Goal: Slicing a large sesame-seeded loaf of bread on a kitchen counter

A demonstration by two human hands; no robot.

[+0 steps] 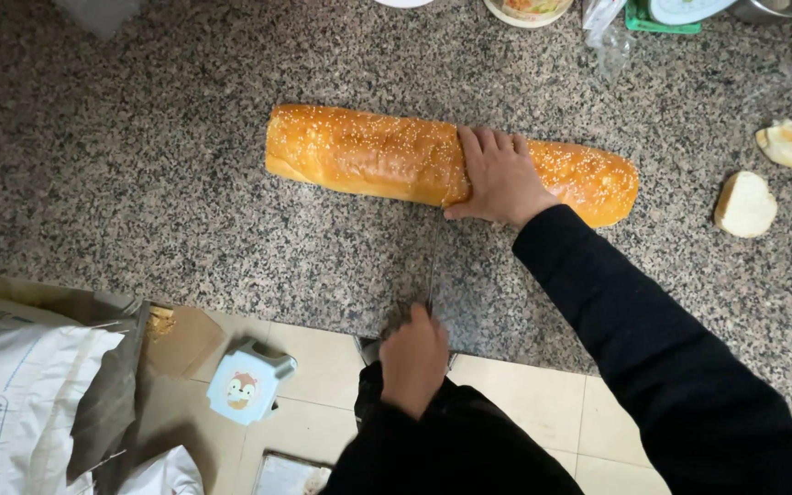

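A long golden loaf (387, 156), crust sprinkled with sesame seeds, lies lengthwise on the speckled granite worktop (139, 183). The right hand (499, 176) rests flat on top of it, fingers together and pressed over the crust, with the shorter part of the loaf to its right and the longer part to its left. Just below that hand a knife (433, 266) points its thin blade toward the loaf; the left hand (414, 357) is curled tight around its handle at the worktop's near edge. Well to the right of the right hand lie two cut bread pieces (746, 203), pale crumb showing. Left of the left hand, on the tiled floor, stand a small light-blue stool (247, 383) with a cartoon face and a white sack (20, 394) with blue print.
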